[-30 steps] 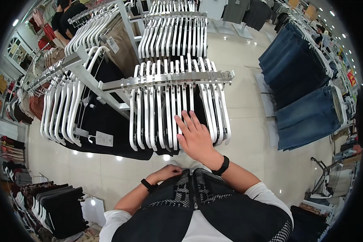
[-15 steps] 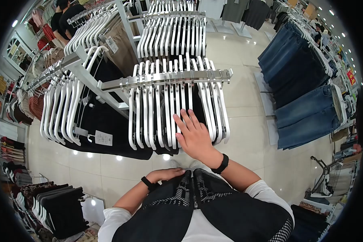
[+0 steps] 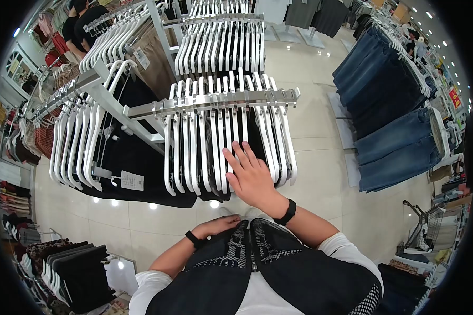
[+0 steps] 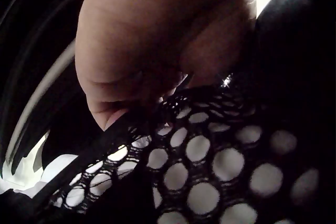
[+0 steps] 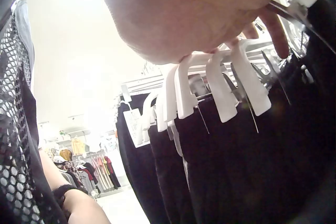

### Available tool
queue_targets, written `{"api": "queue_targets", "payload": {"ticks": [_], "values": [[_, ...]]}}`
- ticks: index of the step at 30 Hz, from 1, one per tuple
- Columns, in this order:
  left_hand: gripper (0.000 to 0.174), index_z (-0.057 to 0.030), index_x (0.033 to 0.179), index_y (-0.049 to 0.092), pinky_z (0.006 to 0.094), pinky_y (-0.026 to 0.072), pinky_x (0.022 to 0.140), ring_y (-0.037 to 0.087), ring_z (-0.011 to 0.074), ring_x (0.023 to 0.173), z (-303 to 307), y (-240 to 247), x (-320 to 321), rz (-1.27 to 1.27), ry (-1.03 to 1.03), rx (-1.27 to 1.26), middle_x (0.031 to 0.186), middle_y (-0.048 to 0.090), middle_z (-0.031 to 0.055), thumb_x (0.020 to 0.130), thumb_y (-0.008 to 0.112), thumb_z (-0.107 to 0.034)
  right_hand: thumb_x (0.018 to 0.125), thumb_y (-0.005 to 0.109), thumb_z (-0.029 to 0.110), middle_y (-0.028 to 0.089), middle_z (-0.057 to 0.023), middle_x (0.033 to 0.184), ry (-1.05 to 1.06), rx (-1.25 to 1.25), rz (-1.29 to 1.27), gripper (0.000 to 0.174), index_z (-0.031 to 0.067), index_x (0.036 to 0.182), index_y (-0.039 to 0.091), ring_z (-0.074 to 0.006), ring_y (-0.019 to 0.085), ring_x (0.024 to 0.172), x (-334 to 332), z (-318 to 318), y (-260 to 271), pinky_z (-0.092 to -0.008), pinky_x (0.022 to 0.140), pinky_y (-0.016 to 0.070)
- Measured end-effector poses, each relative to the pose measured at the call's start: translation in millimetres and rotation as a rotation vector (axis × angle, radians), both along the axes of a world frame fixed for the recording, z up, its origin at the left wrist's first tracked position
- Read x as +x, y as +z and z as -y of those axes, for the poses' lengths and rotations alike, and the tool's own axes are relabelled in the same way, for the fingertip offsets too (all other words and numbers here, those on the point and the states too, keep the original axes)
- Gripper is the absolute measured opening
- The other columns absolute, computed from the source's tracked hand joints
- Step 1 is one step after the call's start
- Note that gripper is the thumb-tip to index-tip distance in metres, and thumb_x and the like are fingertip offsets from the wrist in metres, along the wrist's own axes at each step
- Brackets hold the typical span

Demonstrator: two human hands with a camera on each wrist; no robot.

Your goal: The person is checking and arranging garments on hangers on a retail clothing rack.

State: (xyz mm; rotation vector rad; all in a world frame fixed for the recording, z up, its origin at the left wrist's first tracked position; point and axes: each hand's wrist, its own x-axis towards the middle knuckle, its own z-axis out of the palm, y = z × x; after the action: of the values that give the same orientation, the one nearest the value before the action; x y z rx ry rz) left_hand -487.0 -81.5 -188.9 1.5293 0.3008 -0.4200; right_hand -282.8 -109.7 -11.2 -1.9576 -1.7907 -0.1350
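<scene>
My right hand [image 3: 255, 184] lies spread on the white hangers [image 3: 194, 152] hung from a metal rail [image 3: 215, 101]. In the right wrist view, the same hand [image 5: 194, 11] rests across the hanger tops, above black garments [image 5: 226, 166]; one finger reaches down past a hanger. Down at the front of the black vest [image 3: 215, 249], my left hand [image 3: 218, 226] is at the hem beside the zipper. The left wrist view has this hand [image 4: 163, 40] with curled fingers gripping the vest's mesh edge [image 4: 199, 148]; its fingertips are mostly hidden.
Another row of hangers with black garments [image 3: 142, 173] stands to the left, one bearing a white tag [image 3: 132, 180]. Blue jeans [image 3: 394, 152] hang at the right. A cart [image 3: 428, 226] stands at the lower right. A person in black [image 3: 86, 23] is at the upper left.
The racks have shifted slightly left in the head view. My left fingers, straighter half a second ago, are bent more at the vest hem. My right hand keeps its place on the hangers.
</scene>
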Motion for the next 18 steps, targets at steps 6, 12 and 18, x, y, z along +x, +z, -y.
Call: {"api": "queue_targets", "payload": {"ticks": [6,12,18], "values": [[0.028,-0.0032,0.124,0.053,0.0300,0.0429,0.094,0.055,0.0167,0.104,-2.3,-9.5,-2.0,-0.020,-0.030,-0.131,0.113,0.061,0.0090,0.103,0.046,-0.021,0.094,0.054,0.032,0.043,-0.0153,0.148,-0.009,-0.020,0.010,0.059,0.0128,0.148,0.041,-0.0346,0.039,0.138,-1.1,-0.5,0.9,-0.0407,0.089,0.0447],[0.034,-0.0032,0.131,0.049,0.0353,0.0370,0.103,0.053,0.0247,0.114,3.7,-35.6,-12.2,0.218,0.004,0.006,0.121,0.058,0.0136,0.104,0.041,-0.022,0.094,0.055,0.032,0.042,-0.0151,0.149,-0.014,-0.019,0.005,0.059,0.0132,0.148,0.041,-0.0341,0.038,0.139,-3.0,-1.6,-0.2,-0.0399,0.089,0.0438],[0.036,-0.0060,0.130,0.049,0.0364,0.0338,0.106,0.051,0.0263,0.120,-6.3,-27.0,4.2,0.050,-0.150,-0.007,0.125,0.057,0.0128,0.105,0.038,-0.030,0.094,0.055,0.032,0.042,-0.0143,0.150,-0.030,-0.030,0.008,0.059,0.0149,0.149,0.041,-0.0332,0.037,0.140,-5.5,-3.2,0.2,-0.0401,0.091,0.0429]]}}
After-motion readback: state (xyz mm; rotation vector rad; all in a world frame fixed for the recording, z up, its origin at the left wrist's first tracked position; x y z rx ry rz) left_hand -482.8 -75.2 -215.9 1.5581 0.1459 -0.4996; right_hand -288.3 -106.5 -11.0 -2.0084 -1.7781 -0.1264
